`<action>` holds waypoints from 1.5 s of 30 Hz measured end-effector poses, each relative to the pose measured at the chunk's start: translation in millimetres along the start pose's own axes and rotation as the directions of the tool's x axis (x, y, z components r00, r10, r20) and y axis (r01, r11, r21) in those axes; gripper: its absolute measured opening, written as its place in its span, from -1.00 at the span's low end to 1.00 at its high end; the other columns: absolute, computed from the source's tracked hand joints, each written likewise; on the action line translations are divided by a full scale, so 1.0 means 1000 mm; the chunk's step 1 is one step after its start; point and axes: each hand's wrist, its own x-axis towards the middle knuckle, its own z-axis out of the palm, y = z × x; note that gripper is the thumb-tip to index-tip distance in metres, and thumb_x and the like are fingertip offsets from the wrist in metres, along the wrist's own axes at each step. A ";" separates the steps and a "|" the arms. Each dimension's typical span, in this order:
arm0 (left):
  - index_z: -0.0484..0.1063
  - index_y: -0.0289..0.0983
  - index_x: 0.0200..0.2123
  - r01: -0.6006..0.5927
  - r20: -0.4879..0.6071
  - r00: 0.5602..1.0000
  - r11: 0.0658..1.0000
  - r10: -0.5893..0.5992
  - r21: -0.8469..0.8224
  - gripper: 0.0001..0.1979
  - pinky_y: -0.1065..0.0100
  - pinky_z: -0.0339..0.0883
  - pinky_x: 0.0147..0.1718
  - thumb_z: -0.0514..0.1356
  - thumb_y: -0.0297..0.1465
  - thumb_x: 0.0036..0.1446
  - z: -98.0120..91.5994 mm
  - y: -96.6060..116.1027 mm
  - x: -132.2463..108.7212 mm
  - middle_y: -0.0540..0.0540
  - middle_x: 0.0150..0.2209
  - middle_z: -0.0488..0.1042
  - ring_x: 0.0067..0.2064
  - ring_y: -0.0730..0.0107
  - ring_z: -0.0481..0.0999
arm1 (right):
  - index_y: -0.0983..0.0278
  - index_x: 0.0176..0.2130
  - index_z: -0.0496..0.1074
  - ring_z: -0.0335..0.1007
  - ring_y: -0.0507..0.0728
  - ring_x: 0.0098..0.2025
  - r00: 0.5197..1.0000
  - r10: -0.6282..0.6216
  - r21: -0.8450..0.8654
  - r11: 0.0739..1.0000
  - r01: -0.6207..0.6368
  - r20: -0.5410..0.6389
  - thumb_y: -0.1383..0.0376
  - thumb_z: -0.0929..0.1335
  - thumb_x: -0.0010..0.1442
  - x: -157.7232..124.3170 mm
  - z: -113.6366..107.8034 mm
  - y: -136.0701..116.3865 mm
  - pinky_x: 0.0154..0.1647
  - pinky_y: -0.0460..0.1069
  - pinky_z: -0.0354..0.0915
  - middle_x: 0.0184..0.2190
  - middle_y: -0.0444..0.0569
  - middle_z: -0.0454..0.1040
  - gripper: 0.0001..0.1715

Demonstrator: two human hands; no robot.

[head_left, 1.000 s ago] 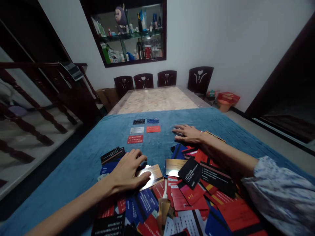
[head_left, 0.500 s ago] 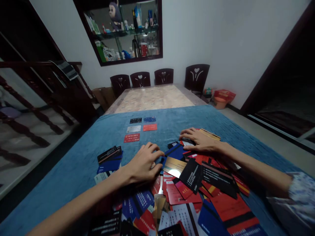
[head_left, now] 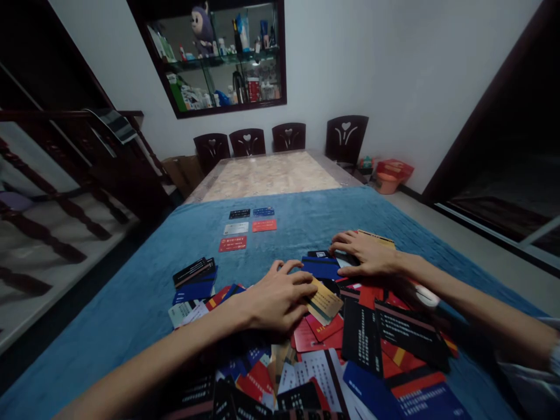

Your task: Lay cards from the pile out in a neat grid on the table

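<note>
A large loose heap of bank-style cards in red, black, blue, white and gold covers the near part of the blue cloth point(head_left: 144, 291). My left hand point(head_left: 282, 294) rests palm down on the heap, fingers bent and apart. Its fingertips touch the edge of a gold card point(head_left: 325, 302). On the heap's far right side lies my right hand point(head_left: 365, 255), fingers spread, over a pale card and a blue card point(head_left: 321, 268). Close by are a black card point(head_left: 361, 338) and another black card point(head_left: 409, 332). Cards beneath both palms are hidden.
Beyond the heap, several cards lie in two columns, among them a red card point(head_left: 233, 244) and a silver card point(head_left: 236, 228). Past the cloth is the bare tabletop point(head_left: 271, 172), with several dark chairs point(head_left: 347, 140) behind. A stair railing point(head_left: 44, 227) stands left.
My left hand has moved right across the heap, shifting the gold card and the black cards rightward. My right hand has slid slightly right. More cards show left of my left wrist.
</note>
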 end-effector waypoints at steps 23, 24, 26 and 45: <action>0.43 -0.22 -0.04 0.091 -0.017 0.996 0.995 -0.091 0.028 -0.68 0.04 0.19 0.06 0.10 -0.50 0.14 -0.004 -0.002 -0.024 -0.19 0.02 0.45 0.14 0.05 0.26 | 0.28 -0.19 0.52 0.33 0.33 -0.03 0.980 -0.045 -0.113 0.991 0.068 0.192 -0.04 0.38 0.16 0.027 -0.035 -0.122 -0.06 0.18 0.16 -0.18 0.11 0.52 -0.54; 0.42 -0.22 -0.03 0.093 -0.012 0.996 0.995 -0.093 0.028 -0.66 0.04 0.19 0.06 0.11 -0.51 0.11 -0.004 -0.002 -0.024 -0.18 0.03 0.45 0.15 0.05 0.26 | 0.28 -0.21 0.52 0.33 0.33 -0.03 0.974 -0.054 -0.114 0.990 0.080 0.218 -0.04 0.38 0.16 0.029 -0.034 -0.126 -0.06 0.18 0.16 -0.19 0.11 0.52 -0.55; 0.42 -0.22 -0.03 0.095 -0.003 0.995 0.995 -0.095 0.030 -0.63 0.04 0.19 0.07 0.12 -0.53 0.07 -0.004 -0.004 -0.025 -0.18 0.04 0.44 0.15 0.04 0.25 | 0.28 -0.23 0.51 0.34 0.32 -0.05 0.965 -0.056 -0.119 0.989 0.088 0.256 -0.03 0.38 0.16 0.030 -0.032 -0.130 -0.07 0.18 0.16 -0.20 0.10 0.51 -0.57; 0.45 -0.22 -0.17 0.134 0.047 0.990 0.990 -0.136 0.036 -0.79 0.16 0.19 -0.02 0.18 -0.51 0.09 -0.007 -0.012 -0.026 -0.14 -0.04 0.42 0.03 0.15 0.30 | 0.27 -0.12 0.47 0.33 0.27 -0.10 0.976 -0.073 -0.124 0.987 0.100 0.205 0.08 0.42 0.08 0.022 -0.021 -0.126 -0.14 0.12 0.19 -0.18 0.08 0.44 -0.58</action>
